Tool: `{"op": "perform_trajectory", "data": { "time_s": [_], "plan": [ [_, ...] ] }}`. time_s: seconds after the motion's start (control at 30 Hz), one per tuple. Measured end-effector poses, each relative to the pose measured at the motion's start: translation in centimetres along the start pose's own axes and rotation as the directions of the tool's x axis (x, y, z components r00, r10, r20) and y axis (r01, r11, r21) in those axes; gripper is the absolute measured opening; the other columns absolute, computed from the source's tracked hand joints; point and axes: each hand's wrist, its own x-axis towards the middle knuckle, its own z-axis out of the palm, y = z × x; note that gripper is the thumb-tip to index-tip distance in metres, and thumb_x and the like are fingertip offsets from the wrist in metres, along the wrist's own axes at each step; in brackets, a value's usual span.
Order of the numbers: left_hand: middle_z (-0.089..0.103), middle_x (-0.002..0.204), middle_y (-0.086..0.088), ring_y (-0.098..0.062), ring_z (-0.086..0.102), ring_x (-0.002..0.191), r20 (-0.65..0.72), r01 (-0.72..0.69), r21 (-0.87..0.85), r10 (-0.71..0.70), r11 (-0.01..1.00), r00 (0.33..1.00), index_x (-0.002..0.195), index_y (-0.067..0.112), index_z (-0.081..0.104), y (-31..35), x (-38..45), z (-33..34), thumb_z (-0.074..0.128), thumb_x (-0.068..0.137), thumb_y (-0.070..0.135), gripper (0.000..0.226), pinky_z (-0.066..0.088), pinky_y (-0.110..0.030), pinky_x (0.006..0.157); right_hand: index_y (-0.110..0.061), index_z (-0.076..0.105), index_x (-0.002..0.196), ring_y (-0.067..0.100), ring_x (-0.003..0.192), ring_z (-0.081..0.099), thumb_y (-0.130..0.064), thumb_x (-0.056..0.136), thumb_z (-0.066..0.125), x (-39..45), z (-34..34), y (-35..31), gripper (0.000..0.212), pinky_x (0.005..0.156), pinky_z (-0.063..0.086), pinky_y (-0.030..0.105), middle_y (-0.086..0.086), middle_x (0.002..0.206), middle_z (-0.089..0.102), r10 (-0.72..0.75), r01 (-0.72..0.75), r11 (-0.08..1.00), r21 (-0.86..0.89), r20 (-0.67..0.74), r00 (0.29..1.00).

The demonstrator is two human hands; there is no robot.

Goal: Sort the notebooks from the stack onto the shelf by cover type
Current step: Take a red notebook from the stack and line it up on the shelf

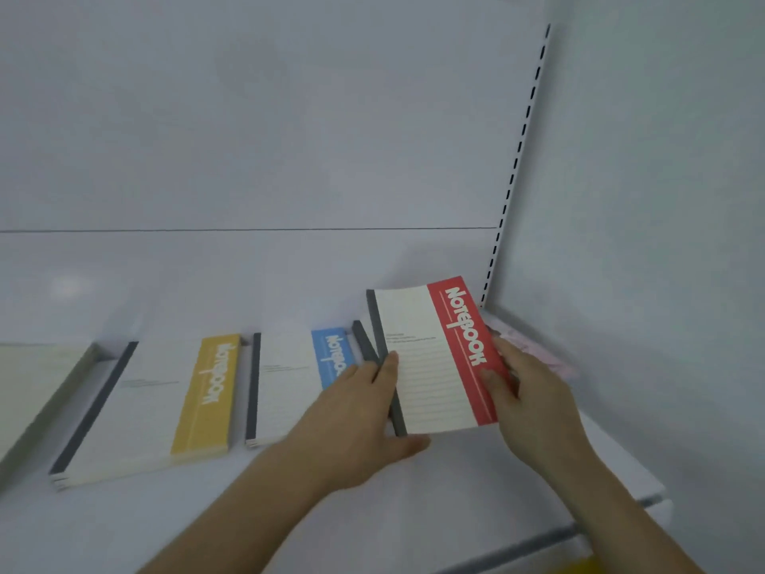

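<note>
Both hands hold a white notebook with a red band (430, 358), tilted up above the right part of the white shelf (289, 503). My left hand (364, 416) grips its dark spine edge, thumb on the cover. My right hand (530, 391) grips the red edge. Beneath it lies another notebook, only its dark spine (365, 340) showing. A blue-band notebook (289, 379) lies to the left, partly covered by my left hand. Further left lies a yellow-band notebook pile (165, 408). A plain pale green notebook (29, 379) is at the far left.
A pink-patterned notebook (534, 350) lies in the shelf's right corner behind my right hand. The slotted upright (513, 167) and the side wall close off the right. The shelf's front edge (612, 528) runs at the lower right, with something yellow (579, 567) below it.
</note>
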Motion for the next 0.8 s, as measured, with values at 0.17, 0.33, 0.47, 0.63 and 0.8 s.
{"op": "perform_trajectory", "data": {
  "time_s": [0.17,0.33,0.47,0.63,0.8],
  "plan": [
    [0.051,0.123,0.005,-0.013,0.043,0.115,-0.036,0.12,0.098,-0.117,0.988,0.992,0.139,0.024,0.044,1.2,2.5,0.2,0.057,0.087,0.068,0.069,0.042,-0.027,0.099,-0.032,0.045,0.14,0.014,0.1,0.061,-0.031,0.101,0.045,3.8,0.3,3.3,0.039,0.086,0.053,0.036,-0.007,0.114,0.064,-0.144,0.153,0.982,-0.108,0.083,0.986],
    [0.056,0.114,0.004,-0.013,0.047,0.107,-0.022,0.239,0.109,-0.238,0.965,0.971,0.122,0.023,0.057,2.2,3.4,1.3,0.059,0.087,0.065,0.054,0.045,-0.028,0.091,-0.022,0.046,0.14,0.026,0.099,0.06,-0.032,0.099,0.042,5.7,1.2,4.4,0.043,0.083,0.05,0.037,0.004,0.115,0.065,-0.203,0.238,0.941,-0.242,0.161,0.966],
    [0.055,0.112,0.004,-0.014,0.046,0.108,-0.045,0.283,0.195,-0.279,0.939,0.959,0.113,0.023,0.058,2.2,3.7,1.8,0.056,0.09,0.064,0.047,0.045,-0.029,0.091,-0.016,0.054,0.129,0.027,0.097,0.061,-0.028,0.099,0.043,6.0,2.1,4.8,0.033,0.076,0.047,0.034,0.005,0.118,0.064,-0.231,0.286,0.91,-0.299,0.206,0.951],
    [0.06,0.116,0.003,-0.018,0.048,0.111,-0.061,0.302,0.29,-0.297,0.908,0.953,0.126,0.025,0.056,2.1,4.2,2.2,0.049,0.092,0.066,0.054,0.043,-0.032,0.095,-0.018,0.059,0.114,0.024,0.093,0.06,-0.033,0.103,0.034,6.5,2.8,5.0,0.031,0.074,0.047,0.034,0.004,0.109,0.065,-0.185,0.283,0.888,-0.362,0.283,0.941],
    [0.065,0.103,0.004,-0.02,0.051,0.102,-0.037,0.316,0.295,-0.319,0.902,0.947,0.116,0.025,0.054,1.8,4.5,1.9,0.048,0.092,0.067,0.048,0.034,-0.033,0.079,-0.021,0.06,0.105,0.021,0.087,0.061,-0.044,0.102,0.032,7.4,2.6,5.2,0.037,0.07,0.046,0.032,0.001,0.101,0.068,-0.218,0.342,0.872,-0.35,0.348,0.912]
  ]
}}
